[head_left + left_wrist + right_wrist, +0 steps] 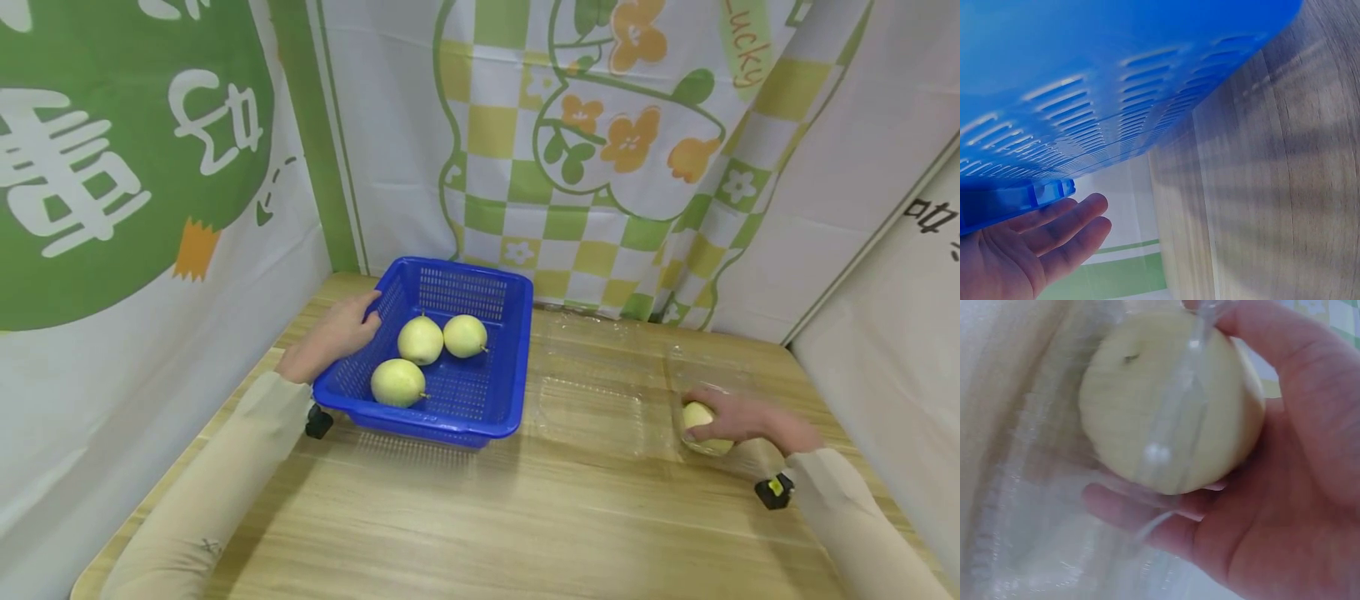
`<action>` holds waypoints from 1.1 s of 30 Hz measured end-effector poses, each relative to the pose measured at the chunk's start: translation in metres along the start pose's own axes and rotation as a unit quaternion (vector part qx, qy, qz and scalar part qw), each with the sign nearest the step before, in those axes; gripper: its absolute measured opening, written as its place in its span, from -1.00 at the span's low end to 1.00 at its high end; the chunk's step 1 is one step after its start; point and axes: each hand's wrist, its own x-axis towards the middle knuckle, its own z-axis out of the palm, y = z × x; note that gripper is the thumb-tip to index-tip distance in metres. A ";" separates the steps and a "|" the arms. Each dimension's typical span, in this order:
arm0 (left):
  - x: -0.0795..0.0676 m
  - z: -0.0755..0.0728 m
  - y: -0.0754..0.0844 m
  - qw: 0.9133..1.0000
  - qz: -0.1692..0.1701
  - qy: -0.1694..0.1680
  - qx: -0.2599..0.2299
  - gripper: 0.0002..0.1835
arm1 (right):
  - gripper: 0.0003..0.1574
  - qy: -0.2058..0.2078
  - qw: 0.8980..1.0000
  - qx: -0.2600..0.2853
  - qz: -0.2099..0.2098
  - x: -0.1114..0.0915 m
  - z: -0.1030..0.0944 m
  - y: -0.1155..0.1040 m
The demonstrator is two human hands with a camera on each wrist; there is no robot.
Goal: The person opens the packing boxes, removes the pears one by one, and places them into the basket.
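Observation:
Pale yellow-green, round pears with stems are the fruit here. My right hand point(731, 417) grips one pear point(1166, 406), fingers and thumb curled round it, at a clear plastic container point(686, 367) on the right. In the right wrist view a clear plastic edge crosses in front of that pear. My left hand point(337, 329) rests at the left rim of a blue plastic basket point(517, 350). In the left wrist view its fingers point(1075, 231) are fairly straight, just under the rim. Several pears lie in the basket, among them a front pear point(397, 383) and a right-hand pear point(465, 336).
Another clear plastic container point(592, 412) lies between the basket and my right hand. All stands on a wooden table point(540, 525). Printed curtains point(510, 125) hang close along the back and sides.

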 end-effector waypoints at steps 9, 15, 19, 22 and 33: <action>0.001 -0.001 0.000 1.000 -0.003 0.001 -0.005 -0.43 | -0.32 0.048 0.998 -0.025 -0.043 0.003 0.007 0.010; 0.001 0.002 -0.003 1.000 0.014 0.009 0.000 -0.45 | -0.52 0.078 0.995 -0.036 -0.060 0.009 0.012 0.014; 0.001 0.002 -0.003 1.000 0.011 0.010 -0.002 -0.44 | -0.79 0.111 0.989 -0.054 -0.087 0.015 0.015 0.015; 0.001 0.003 -0.003 1.000 0.007 0.013 -0.003 -0.44 | -0.90 0.124 0.986 -0.058 -0.092 0.018 0.017 0.015; 0.000 0.001 -0.002 1.000 0.006 0.004 0.001 -0.44 | -0.83 0.124 0.989 -0.057 -0.062 0.017 0.018 0.014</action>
